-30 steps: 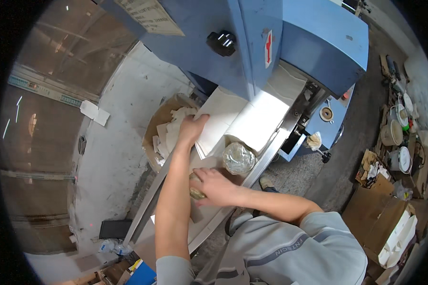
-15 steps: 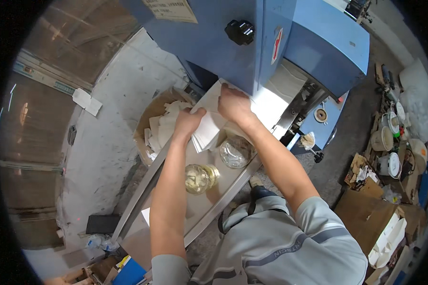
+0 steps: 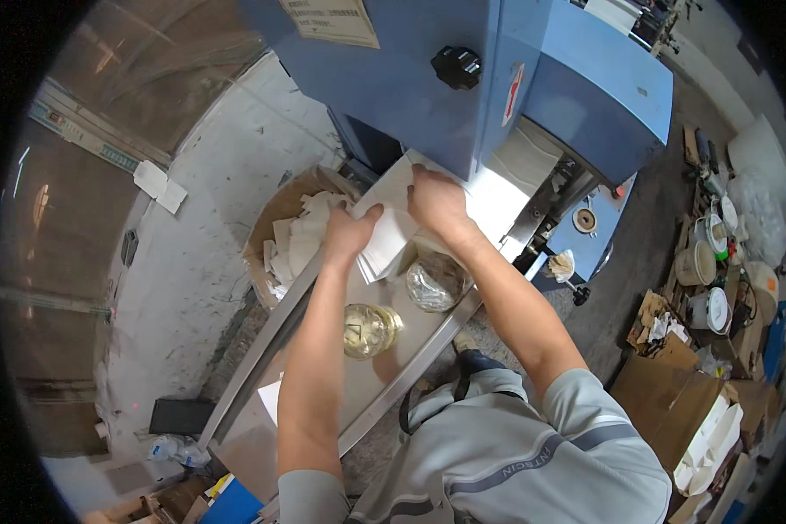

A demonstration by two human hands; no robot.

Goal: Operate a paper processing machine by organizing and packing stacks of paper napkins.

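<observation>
A stack of white paper (image 3: 388,237) lies at the far end of a metal table (image 3: 415,349), at the foot of a blue machine (image 3: 402,79). Its near corner is fanned into loose layers. My left hand (image 3: 351,231) grips the stack's left edge, thumb on top and fingers curled out of sight. Against the right side of the same stack, my right hand (image 3: 437,201) is closed with bent fingers, its fingertips partly hidden. Just nearer to me stand a round clear container (image 3: 435,283) and a clear jar (image 3: 368,332) with a yellowish tint.
Behind the table's left side is a large cardboard bin (image 3: 266,229) full of paper scraps. More white sheets (image 3: 511,188) lie brightly lit under the machine's right part. Buckets (image 3: 697,262) and cardboard boxes (image 3: 659,402) line the floor at right. A white sheet (image 3: 271,400) lies near my left forearm.
The whole view has shifted slightly. Both hands stay on the paper stack, with only a slight change in the right hand's posture.
</observation>
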